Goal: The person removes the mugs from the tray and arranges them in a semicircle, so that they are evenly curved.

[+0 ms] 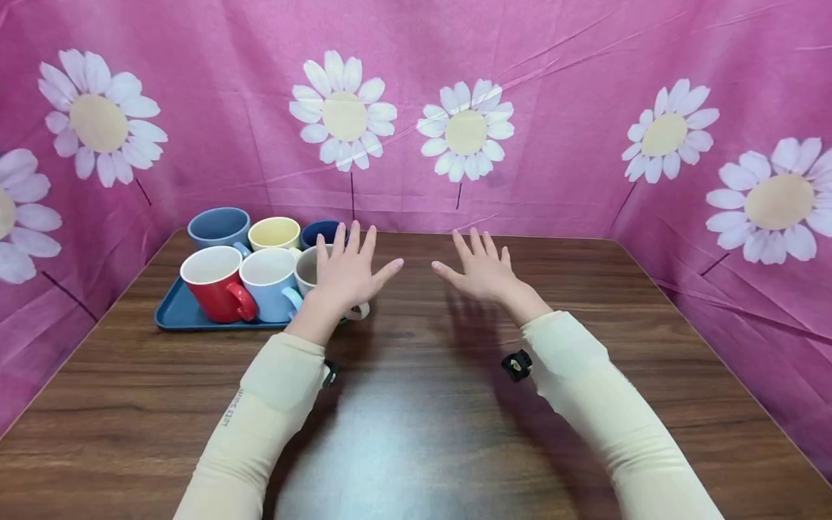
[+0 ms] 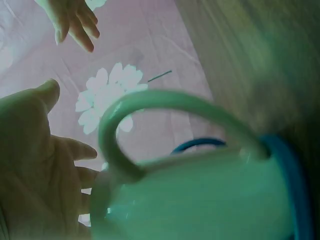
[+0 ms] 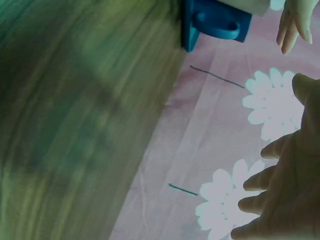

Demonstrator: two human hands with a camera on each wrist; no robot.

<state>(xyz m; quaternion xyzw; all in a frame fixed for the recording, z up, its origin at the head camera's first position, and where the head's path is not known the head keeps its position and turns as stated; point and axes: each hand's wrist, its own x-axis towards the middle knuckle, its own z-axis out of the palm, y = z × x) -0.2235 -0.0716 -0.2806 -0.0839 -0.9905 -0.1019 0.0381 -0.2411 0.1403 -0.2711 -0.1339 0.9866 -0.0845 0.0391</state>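
My left hand (image 1: pixel 347 276) is held with fingers spread over the right end of a blue tray (image 1: pixel 170 312) of mugs. Below it, partly covered, is a pale grey-white mug (image 1: pixel 305 269); its handle (image 2: pixel 165 100) looms large in the left wrist view. Beside that mug stand a light blue mug (image 1: pixel 268 292) and a red mug (image 1: pixel 217 289). The back row has a grey-blue mug (image 1: pixel 219 227), a yellow mug (image 1: pixel 274 234) and a dark blue mug (image 1: pixel 318 232). Right of the tray, my right hand (image 1: pixel 484 273) hovers above the table, fingers spread and holding nothing.
The brown wooden table (image 1: pixel 416 433) runs back to a pink cloth (image 1: pixel 552 144) with white daisies, which also closes off both sides. The tray sits at the back left of the table. Small black devices (image 1: pixel 517 365) are strapped at both wrists.
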